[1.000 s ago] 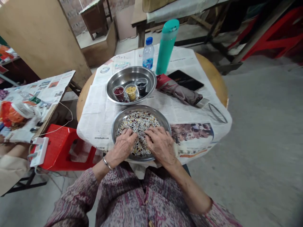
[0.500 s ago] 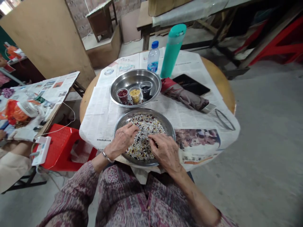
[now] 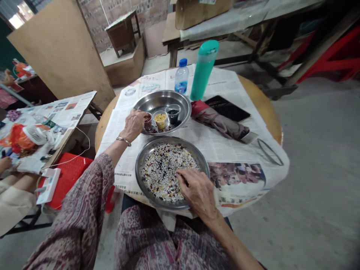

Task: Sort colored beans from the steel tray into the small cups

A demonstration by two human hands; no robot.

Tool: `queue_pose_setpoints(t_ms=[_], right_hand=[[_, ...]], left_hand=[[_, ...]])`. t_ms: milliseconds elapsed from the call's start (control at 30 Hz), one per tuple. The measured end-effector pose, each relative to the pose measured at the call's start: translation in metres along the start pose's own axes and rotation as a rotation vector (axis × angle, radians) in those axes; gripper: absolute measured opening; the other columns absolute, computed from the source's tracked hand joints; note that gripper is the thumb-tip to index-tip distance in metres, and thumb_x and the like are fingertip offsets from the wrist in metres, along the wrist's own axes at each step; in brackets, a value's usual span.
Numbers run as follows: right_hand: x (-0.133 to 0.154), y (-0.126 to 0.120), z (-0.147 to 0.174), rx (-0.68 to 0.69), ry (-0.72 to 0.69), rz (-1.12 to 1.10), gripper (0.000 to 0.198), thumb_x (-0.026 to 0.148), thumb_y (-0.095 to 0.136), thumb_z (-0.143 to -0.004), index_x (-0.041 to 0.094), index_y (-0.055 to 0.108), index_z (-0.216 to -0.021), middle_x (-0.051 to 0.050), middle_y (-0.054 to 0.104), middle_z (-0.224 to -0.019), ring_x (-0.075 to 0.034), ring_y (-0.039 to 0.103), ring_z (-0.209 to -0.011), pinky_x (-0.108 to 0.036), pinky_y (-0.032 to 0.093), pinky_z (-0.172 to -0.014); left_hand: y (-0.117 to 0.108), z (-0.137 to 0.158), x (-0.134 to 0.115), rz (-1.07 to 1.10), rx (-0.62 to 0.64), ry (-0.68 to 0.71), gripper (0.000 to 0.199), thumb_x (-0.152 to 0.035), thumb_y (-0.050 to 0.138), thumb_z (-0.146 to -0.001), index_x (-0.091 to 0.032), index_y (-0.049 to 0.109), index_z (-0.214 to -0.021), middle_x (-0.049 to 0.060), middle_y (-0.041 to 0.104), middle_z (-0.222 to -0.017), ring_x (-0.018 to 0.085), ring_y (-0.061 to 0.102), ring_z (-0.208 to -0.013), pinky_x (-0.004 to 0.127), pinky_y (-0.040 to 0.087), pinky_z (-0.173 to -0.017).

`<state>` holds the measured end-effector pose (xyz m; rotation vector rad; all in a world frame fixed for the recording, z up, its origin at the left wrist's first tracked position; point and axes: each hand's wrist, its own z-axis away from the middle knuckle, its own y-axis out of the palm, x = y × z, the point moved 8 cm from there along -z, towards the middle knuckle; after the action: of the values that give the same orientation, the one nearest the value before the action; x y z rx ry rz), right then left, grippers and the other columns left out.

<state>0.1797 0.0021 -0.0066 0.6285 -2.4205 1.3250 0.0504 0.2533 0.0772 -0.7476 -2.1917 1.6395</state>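
Note:
My left hand [image 3: 135, 123] reaches over the left rim of the far steel basin [image 3: 182, 120]. Its bunched fingertips are at the mouth of a clear plastic cup of dark red beans [image 3: 147, 123]; what they pinch, if anything, is hidden. Beside that cup stand a cup of yellow grains [image 3: 160, 121] and a cup of black beans [image 3: 173, 116]. My right hand [image 3: 197, 185] rests over the right side of the near steel basin [image 3: 137, 176], thumb and forefinger drawn together at the mixed white, black, red and yellow grains [image 3: 165, 165]. Whatever lies between those fingertips is too small to make out.
Behind the basins stand a water bottle [image 3: 182, 77] and a tall green bottle [image 3: 204, 69]. A folded umbrella [image 3: 221, 119] and a dark tablet [image 3: 227, 108] lie to the right on newspaper. At left are a red stool [image 3: 67, 176], a power strip [image 3: 48, 186] and another person's legs.
My left hand has moved from the near basin forward and left to the red-bean cup. My right hand has stayed at the grains. The view has tilted slightly upward.

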Motion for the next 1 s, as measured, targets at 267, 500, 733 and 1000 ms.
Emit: queue_pose_setpoints(t_ms=[267, 500, 733, 1000], right_hand=[[-0.001, 0.000, 0.001, -0.002, 0.003, -0.018, 0.014, 0.017, 0.055, -0.094, 0.018, 0.069, -0.095, -0.003, 0.075, -0.090, -0.020, 0.066, -0.085, -0.032, 0.040, -0.078], [-0.001, -0.001, 0.001, -0.005, 0.014, -0.011, 0.013, 0.017, 0.056, -0.093, 0.019, 0.069, -0.093, -0.003, 0.075, -0.089, -0.020, 0.066, -0.085, -0.032, 0.040, -0.077], [-0.001, -0.001, 0.000, -0.009, 0.015, -0.009, 0.015, 0.018, 0.054, -0.094, 0.019, 0.069, -0.094, -0.003, 0.075, -0.090, -0.019, 0.067, -0.085, -0.032, 0.040, -0.079], [-0.003, 0.001, 0.000, 0.024, 0.061, -0.012, 0.017, 0.018, 0.054, -0.093, 0.020, 0.071, -0.093, -0.004, 0.076, -0.091, -0.019, 0.066, -0.086, -0.032, 0.040, -0.077]], left_hand=[[0.015, -0.018, -0.005, -0.169, 0.274, -0.087, 0.023, -0.014, 0.052, -0.087, -0.018, 0.074, -0.092, 0.009, 0.069, -0.086, 0.021, 0.056, -0.087, 0.031, 0.040, -0.073], [0.019, -0.019, -0.001, -0.193, 0.235, -0.077, 0.026, -0.017, 0.047, -0.088, -0.014, 0.073, -0.085, 0.010, 0.069, -0.079, 0.018, 0.054, -0.072, 0.030, 0.035, -0.065], [0.023, -0.015, 0.001, -0.151, 0.164, -0.024, 0.028, -0.017, 0.045, -0.090, -0.015, 0.073, -0.088, 0.010, 0.070, -0.083, 0.019, 0.058, -0.079, 0.030, 0.040, -0.072], [0.024, -0.017, 0.012, -0.027, -0.004, 0.014, 0.024, -0.019, 0.050, -0.089, -0.020, 0.073, -0.085, 0.007, 0.069, -0.086, 0.019, 0.056, -0.083, 0.032, 0.045, -0.082]])
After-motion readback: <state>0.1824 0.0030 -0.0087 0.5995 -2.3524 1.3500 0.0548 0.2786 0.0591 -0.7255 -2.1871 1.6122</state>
